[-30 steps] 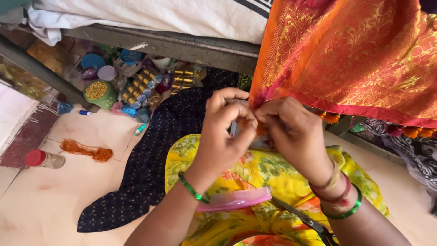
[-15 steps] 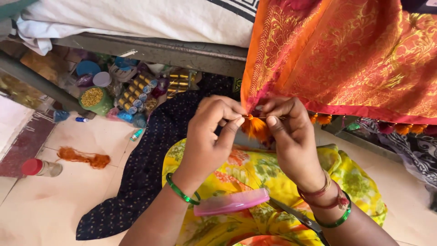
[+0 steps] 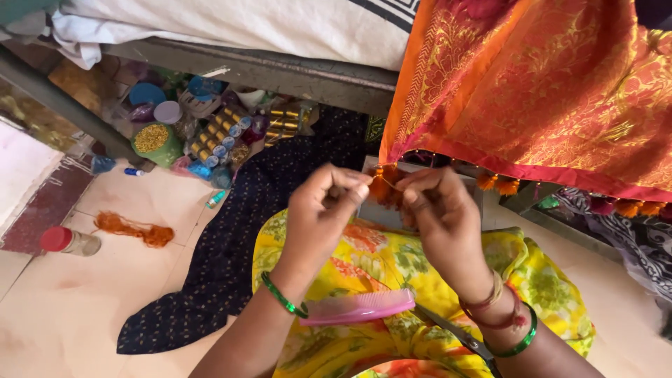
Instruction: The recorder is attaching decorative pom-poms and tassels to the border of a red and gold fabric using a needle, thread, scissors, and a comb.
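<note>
At the far left we see a red-capped bottle (image 3: 68, 241) and a loose tuft of orange thread (image 3: 134, 229) on the floor, with a pink comb (image 3: 358, 307) on our lap. Our left hand (image 3: 318, 213) pinches narrow on an orange tassel (image 3: 383, 187). Our right hand (image 3: 442, 217) pinches it too, just under the hem of the orange cloth (image 3: 546, 91).

green bangle on left wrist; green bangle, red threads on right
</note>
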